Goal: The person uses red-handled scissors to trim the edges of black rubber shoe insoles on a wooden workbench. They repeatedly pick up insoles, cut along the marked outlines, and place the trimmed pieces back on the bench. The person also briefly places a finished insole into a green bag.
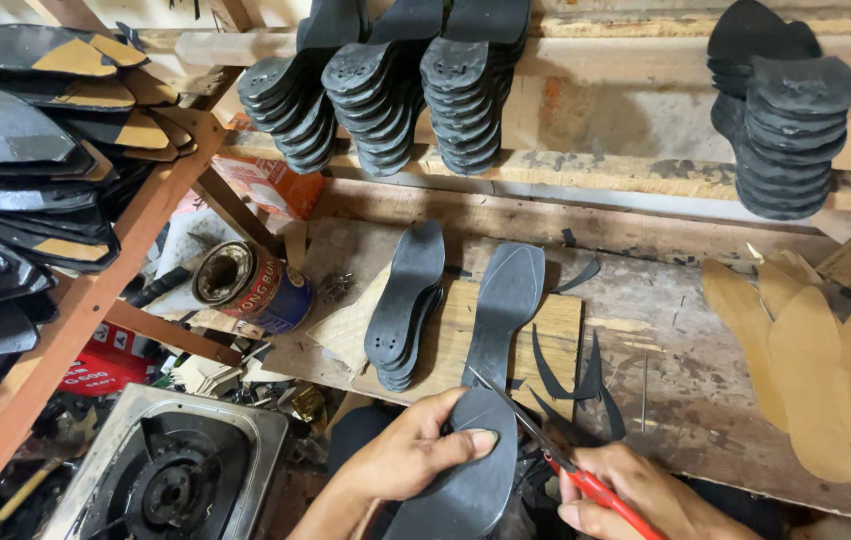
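Observation:
My left hand (413, 447) grips a black rubber shoe sole (467, 478) near the bottom middle, thumb pressed on its top. My right hand (635, 492) holds red-handled scissors (555, 452), whose blades reach up-left along the sole's right edge. Thin black rubber trimmings (570, 375) lie curled just beyond the scissors. On a wooden board (450, 340) ahead lie a small stack of black soles (403, 305) and a single larger black sole (502, 310).
Stacks of black soles fill the upper shelf (390, 85) and its right end (780, 115). Black and tan cut pieces pile on the left rack (35, 150). An open tin can (245, 285) lies left, a gas burner (170, 475) below. Tan insoles (805, 360) rest at right.

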Action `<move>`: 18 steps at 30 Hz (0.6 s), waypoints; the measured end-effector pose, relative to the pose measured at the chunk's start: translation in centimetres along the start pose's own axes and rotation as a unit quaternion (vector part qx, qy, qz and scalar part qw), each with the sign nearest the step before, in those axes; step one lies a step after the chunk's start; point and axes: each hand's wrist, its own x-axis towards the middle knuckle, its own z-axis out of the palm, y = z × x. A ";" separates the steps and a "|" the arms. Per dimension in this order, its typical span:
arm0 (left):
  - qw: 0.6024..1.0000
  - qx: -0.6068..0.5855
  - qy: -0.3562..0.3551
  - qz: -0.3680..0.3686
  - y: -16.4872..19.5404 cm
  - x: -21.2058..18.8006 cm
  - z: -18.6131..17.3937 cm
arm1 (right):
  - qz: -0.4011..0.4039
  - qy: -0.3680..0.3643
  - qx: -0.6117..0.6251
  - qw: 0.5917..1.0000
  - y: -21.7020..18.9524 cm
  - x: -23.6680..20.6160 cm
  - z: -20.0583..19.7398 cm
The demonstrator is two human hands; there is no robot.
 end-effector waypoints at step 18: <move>0.982 0.150 -0.115 -0.011 1.3 0.2 -1.0 | 0.031 -0.088 -0.150 0.984 -1.2 -2.2 -4.9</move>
